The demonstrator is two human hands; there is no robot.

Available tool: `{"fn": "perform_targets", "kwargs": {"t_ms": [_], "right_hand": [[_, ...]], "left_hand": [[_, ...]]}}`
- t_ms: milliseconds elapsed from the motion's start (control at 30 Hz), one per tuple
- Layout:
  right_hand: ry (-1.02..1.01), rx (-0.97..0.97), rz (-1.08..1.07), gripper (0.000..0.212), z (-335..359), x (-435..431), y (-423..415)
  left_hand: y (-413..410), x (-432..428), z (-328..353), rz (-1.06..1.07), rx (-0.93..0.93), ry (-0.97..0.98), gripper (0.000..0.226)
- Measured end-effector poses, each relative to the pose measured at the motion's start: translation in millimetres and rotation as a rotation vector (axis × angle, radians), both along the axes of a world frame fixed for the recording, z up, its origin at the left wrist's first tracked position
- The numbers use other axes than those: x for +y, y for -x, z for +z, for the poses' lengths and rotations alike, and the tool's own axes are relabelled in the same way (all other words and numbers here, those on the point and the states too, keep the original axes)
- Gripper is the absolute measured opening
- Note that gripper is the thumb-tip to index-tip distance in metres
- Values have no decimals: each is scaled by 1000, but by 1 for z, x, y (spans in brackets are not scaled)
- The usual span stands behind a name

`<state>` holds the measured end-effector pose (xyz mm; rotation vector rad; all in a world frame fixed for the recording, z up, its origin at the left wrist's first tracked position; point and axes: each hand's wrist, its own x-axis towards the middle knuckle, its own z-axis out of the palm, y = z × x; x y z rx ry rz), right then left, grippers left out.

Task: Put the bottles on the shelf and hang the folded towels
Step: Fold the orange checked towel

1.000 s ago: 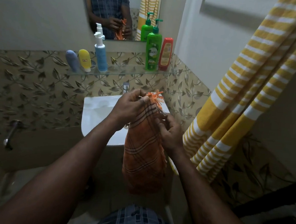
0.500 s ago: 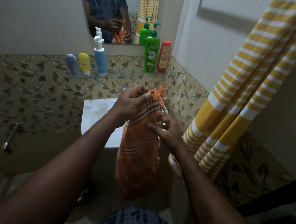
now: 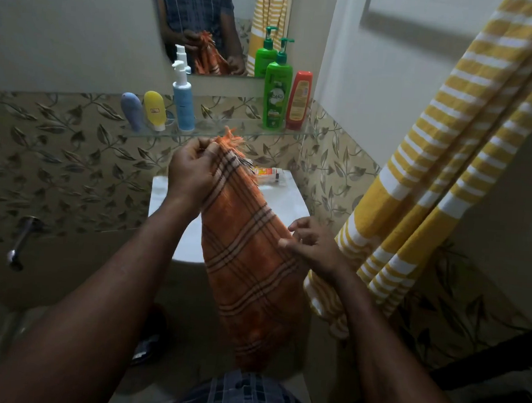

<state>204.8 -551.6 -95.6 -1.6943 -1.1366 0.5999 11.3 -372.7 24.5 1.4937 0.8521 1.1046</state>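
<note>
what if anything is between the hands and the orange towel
Nothing visible. The left hand grips the orange towel directly at its fringed top, and the right hand has its fingertips at the towel's right edge with nothing between. Where it will hang is out of view, so that path cannot be judged.

We find five bottles standing on the glass shelf [image 3: 231,133]: a grey-blue tube [image 3: 132,110], a yellow tube [image 3: 154,109] and a pale blue pump bottle [image 3: 183,102] grouped at its left end, and a green pump bottle [image 3: 276,96] and a red bottle [image 3: 299,99] side by side at its right end. The orange checked towel [image 3: 247,263], folded into a long narrow strip, hangs slantwise below the shelf. The left hand [image 3: 191,167] grips its fringed top, and the right hand [image 3: 315,248] touches its right edge.
</note>
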Motion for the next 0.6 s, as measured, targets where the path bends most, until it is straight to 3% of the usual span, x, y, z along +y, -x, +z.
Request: {"fn": "perform_targets", "kwargs": {"t_ms": [100,233,300,367,500,600], "right_hand": [[271,-232,138,27,-13,-2,9],[607,-617,74,63,-20,4,10],[830,-697,73,75,-21,2,6],[963,-696,30,68,-25,-1,4],[859,-693,-144,64,-17,9,4],[642,-611,-154,54,5,18,10]], "left_hand": [[1,-1,3,-57,16,-35,14],[-2,-8,9,-72,36,-120,17],[-2,-7,10,-47,40,-120,19],[-1,-5,9,-80,70,-129,15],[-2,-5,1,-126,99,-172,17],[-2,-6,-2,-170,123,-182,16]]}}
